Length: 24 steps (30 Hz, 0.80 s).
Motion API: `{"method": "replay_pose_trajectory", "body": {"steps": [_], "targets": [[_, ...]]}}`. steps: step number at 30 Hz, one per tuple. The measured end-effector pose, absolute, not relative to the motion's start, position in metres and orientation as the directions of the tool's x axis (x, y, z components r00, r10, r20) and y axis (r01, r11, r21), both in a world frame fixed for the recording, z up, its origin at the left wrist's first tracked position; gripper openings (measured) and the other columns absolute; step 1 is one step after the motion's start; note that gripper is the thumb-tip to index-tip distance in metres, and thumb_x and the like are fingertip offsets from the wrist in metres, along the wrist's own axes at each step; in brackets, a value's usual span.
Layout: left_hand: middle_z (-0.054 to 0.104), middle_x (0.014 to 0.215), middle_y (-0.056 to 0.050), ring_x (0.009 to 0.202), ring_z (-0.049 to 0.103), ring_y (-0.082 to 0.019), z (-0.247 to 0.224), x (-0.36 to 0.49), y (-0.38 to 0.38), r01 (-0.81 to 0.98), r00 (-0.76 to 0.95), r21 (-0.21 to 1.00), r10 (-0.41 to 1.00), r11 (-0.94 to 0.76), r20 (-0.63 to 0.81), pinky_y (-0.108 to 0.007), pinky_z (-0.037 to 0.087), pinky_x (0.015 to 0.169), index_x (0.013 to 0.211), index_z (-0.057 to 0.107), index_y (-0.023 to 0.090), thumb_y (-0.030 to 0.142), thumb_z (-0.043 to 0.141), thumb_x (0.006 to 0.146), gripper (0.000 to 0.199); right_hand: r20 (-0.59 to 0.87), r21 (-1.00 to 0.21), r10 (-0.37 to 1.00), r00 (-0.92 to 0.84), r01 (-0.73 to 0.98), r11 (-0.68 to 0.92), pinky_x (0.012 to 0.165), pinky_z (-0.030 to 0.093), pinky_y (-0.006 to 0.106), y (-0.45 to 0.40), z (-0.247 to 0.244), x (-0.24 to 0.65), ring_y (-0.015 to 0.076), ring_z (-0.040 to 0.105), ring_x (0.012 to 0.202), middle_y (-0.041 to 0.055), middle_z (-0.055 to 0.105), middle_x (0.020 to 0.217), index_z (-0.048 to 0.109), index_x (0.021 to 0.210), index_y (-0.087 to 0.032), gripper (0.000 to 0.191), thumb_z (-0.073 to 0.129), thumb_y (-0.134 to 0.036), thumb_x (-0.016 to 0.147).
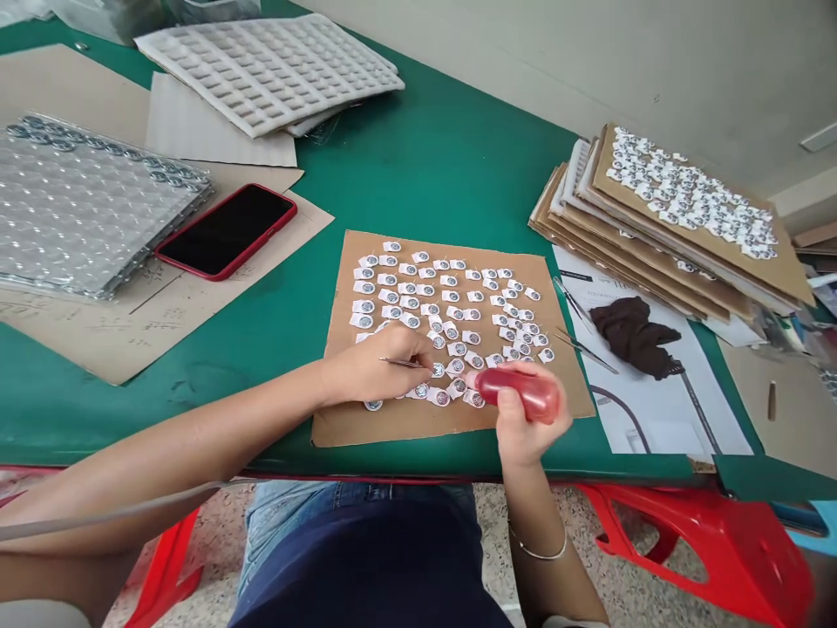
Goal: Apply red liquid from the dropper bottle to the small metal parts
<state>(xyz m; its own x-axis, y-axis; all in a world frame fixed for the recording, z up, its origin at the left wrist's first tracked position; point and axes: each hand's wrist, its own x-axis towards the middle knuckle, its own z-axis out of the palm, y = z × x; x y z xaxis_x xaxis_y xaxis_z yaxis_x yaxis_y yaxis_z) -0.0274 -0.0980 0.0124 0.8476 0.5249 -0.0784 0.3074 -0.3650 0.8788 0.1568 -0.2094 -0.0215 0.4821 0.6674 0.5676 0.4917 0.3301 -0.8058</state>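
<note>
My left hand (396, 362) is closed over the cardboard sheet (346, 427), pinching a thin metal tool (400, 361) that looks like tweezers; its tip is hidden by the fingers. In my right hand (529, 427) is a small squeeze bottle (516, 392) of red liquid. It is tilted, with its nozzle toward the left hand, close above the small parts. Rows of small white pieces with round dark-printed faces (451, 296) cover much of the cardboard. Some pieces lie behind the left hand.
Right of the cardboard are tweezers (588, 351), a dark crumpled cloth (631, 336) and a printed sheet (605, 419). A stack of cardboard sheets (542, 214) bears more pieces. Leftward lie a red-cased phone (228, 228), a clear tray (85, 209) and white foam trays (275, 70).
</note>
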Motion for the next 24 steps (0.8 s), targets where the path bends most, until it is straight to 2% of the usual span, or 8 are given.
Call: {"method": "replay_pose_trajectory", "body": {"steps": [4,13,24], "targets": [[0.053,0.057,0.003,0.050,0.043,-0.005,0.0114,-0.0282,-0.0985,0.289,0.847,0.890,0.527,-0.352,-0.066,-0.017,0.032,0.047,0.072,0.062,0.010,0.007,0.047,0.074,0.015,0.690,-0.691,0.592,0.417,0.622,0.367,0.065,0.054,0.035,-0.2114,-0.0282,0.1517,0.0177,0.064,0.072,0.0048,0.066,0.080,0.059,0.091,-0.015,0.031,0.073,-0.020,0.064],[0.050,0.051,0.005,0.046,0.040,-0.005,0.0125,-0.0262,-0.0999,0.279,0.838,0.885,0.545,-0.373,-0.034,-0.018,0.030,0.045,0.073,0.063,0.010,0.004,0.050,0.074,0.015,0.638,-0.719,0.673,0.375,0.603,0.345,0.066,0.055,0.037,-0.2093,-0.0312,0.1537,0.0189,0.064,0.076,0.0053,0.065,0.084,0.058,0.095,-0.016,0.034,0.073,-0.018,0.065],[0.051,0.054,0.004,0.048,0.039,-0.005,0.0094,-0.0264,-0.1009,0.261,0.849,0.871,0.529,-0.417,-0.001,-0.018,0.029,0.046,0.072,0.063,0.010,0.005,0.050,0.076,0.015,0.629,-0.705,0.697,0.346,0.632,0.322,0.066,0.056,0.037,-0.2072,-0.0317,0.1535,0.0182,0.065,0.077,0.0044,0.065,0.086,0.058,0.097,-0.018,0.036,0.074,-0.020,0.065]]}}
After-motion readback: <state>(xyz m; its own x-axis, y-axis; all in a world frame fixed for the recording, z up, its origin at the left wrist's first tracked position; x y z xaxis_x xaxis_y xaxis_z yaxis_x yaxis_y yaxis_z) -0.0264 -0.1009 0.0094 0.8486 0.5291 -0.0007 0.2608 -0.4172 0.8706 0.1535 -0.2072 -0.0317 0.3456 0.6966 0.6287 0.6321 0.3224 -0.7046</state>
